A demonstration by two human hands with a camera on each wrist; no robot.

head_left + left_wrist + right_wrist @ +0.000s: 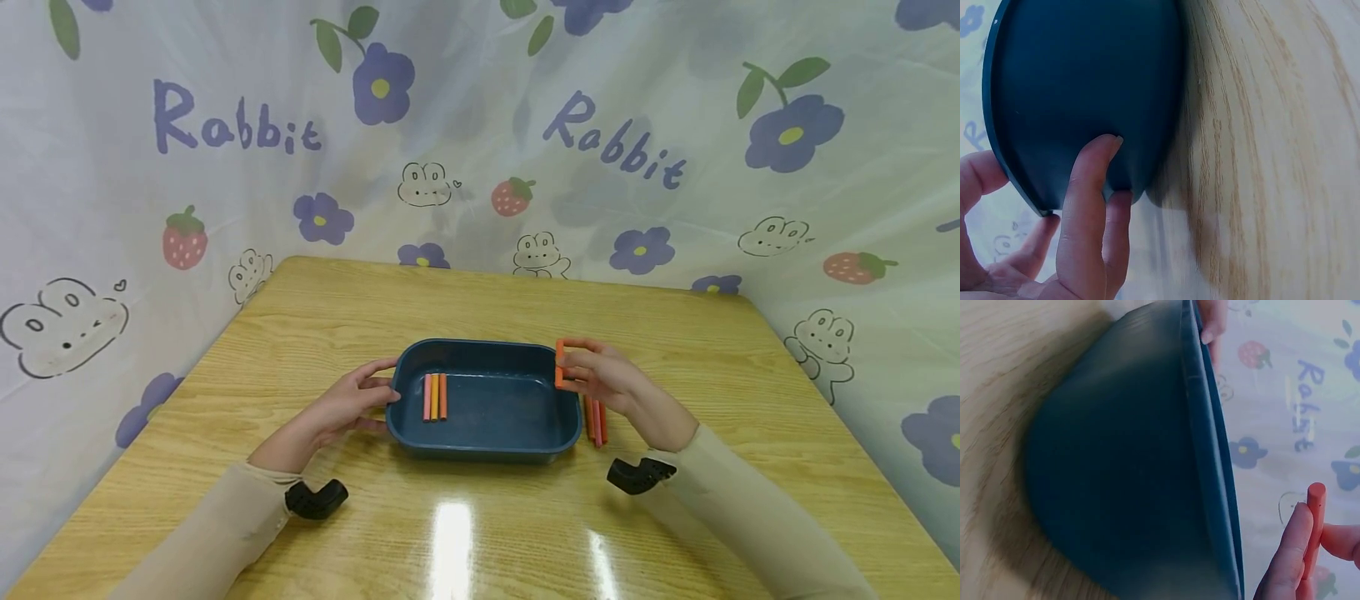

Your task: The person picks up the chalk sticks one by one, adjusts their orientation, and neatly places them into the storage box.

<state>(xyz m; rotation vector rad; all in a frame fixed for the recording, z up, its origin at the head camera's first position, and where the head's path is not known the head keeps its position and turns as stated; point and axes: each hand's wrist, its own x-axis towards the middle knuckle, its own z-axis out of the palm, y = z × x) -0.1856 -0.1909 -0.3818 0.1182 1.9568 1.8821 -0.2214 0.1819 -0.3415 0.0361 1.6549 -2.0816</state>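
Observation:
A dark blue rectangular basin [495, 454] with rounded corners stands on the table. My left hand [348, 408] holds its left end, a fingertip over the rim and other fingers [1085, 212] against the outer wall. Above the basin's right rim, my right hand [611, 382] pinches a short round orange stick [1315, 512] between thumb and fingers; it looks like chalk or crayon. Inside the basin, toward the left, a pink stick [427, 398], a yellow stick [435, 397] and an orange stick [443, 397] lie side by side.
Several red, pink and orange sticks [597, 425] lie on the wooden table [337, 308] just right of the basin, partly hidden by the right hand. A white curtain [465, 108] with rabbits and flowers hangs around the table. Each wrist carries a black mount [318, 500].

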